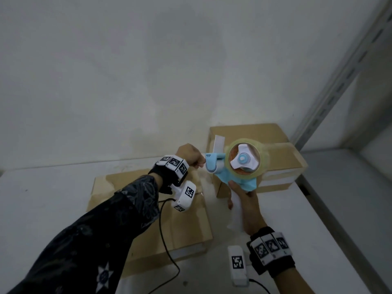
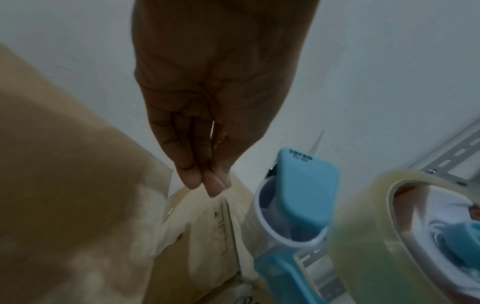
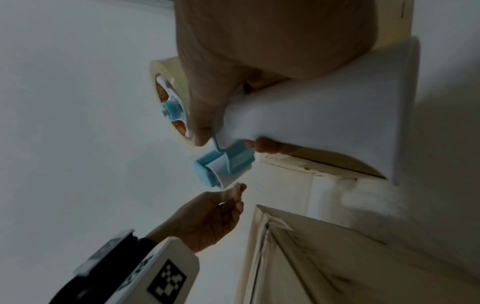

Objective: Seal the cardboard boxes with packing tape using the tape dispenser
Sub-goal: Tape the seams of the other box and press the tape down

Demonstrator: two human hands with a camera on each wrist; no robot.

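We hold the tape dispenser (image 1: 234, 166) at frame centre, right hand (image 1: 247, 200) clamped on its handle. Left hand (image 1: 189, 154) fingers (image 2: 205, 176) pinch together at the roller, seemingly on the tape end. Next, draw tape onto the lower-left box (image 1: 152, 221).

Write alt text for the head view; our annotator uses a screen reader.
A right hand holds up a blue tape dispenser with a clear roll, while the left hand reaches its front end, fingers hidden. Below lie two cardboard boxes on a white table.
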